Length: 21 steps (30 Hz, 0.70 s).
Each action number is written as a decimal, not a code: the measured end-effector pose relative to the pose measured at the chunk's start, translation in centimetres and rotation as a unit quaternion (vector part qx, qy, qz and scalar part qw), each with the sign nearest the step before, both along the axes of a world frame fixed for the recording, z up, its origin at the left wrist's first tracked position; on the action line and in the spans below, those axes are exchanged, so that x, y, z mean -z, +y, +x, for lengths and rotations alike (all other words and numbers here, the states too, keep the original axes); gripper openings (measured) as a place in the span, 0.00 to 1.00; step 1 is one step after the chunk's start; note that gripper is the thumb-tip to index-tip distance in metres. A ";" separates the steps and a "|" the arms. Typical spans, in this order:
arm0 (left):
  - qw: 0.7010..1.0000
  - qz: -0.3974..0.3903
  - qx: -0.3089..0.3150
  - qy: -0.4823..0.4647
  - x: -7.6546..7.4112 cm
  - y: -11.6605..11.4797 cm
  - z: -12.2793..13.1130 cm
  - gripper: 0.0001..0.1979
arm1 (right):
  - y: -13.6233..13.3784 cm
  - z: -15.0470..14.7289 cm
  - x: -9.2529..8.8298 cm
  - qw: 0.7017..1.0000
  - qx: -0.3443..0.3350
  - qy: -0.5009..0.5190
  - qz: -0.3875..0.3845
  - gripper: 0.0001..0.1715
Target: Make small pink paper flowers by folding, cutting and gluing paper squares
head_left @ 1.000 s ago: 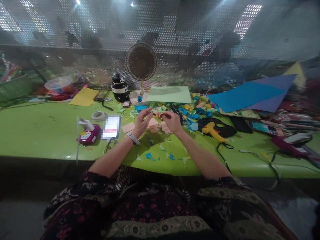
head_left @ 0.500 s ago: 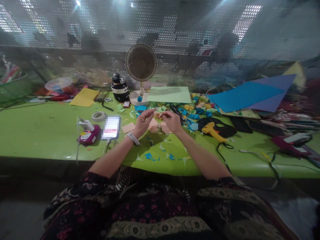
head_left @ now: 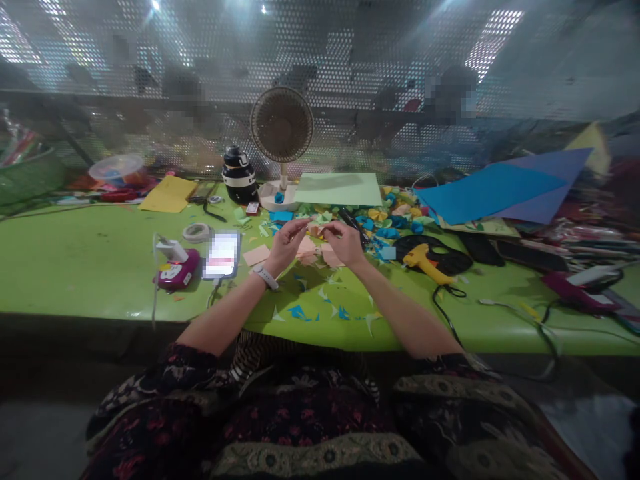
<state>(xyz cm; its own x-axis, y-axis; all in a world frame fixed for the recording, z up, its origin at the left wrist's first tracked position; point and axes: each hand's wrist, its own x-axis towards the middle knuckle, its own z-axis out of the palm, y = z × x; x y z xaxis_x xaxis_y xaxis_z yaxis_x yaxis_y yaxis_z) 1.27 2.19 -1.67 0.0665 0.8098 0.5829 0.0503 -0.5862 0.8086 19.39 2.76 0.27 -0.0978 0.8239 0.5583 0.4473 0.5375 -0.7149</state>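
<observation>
A small peach paper piece [head_left: 317, 231] is between my two hands, its shape partly hidden by my fingers. My left hand [head_left: 289, 244], with a white band at the wrist, is closed in a pinch at the paper's left side. From the right, my right hand [head_left: 345, 244] pinches the same piece with thumb and bent forefinger. Below them lie peach paper squares [head_left: 307, 251], and another peach sheet [head_left: 257, 255] rests beside my left hand. Blue and pale paper scraps [head_left: 300, 313] are scattered between my forearms.
Folded paper pieces in several colours [head_left: 387, 233] lie beyond my right hand. A yellow glue gun [head_left: 426, 263] rests at right on a black pad. A phone [head_left: 221, 256] and purple power socket [head_left: 177, 272] are at left. A fan [head_left: 282, 125] and black bottle [head_left: 240, 180] stand behind.
</observation>
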 end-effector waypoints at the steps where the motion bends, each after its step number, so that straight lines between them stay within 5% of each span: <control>1: 1.000 -0.002 0.002 -0.001 0.1 0.1 0.0 0.16 | 0.0 0.0 0.0 1.000 0.000 -0.002 0.001 0.11; 7: 0.997 0.040 -0.036 0.061 0.8 0.6 -0.2 0.15 | 0.0 0.1 0.5 0.990 0.031 -0.112 0.080 0.12; 14: 0.977 0.139 -0.048 0.153 1.1 0.3 -0.1 0.17 | -0.7 -0.1 0.2 0.928 0.051 -0.312 0.199 0.14; 21: 0.979 0.056 -0.051 0.188 2.0 0.4 -0.3 0.20 | -1.3 -0.5 -0.1 0.897 0.054 -0.376 0.225 0.17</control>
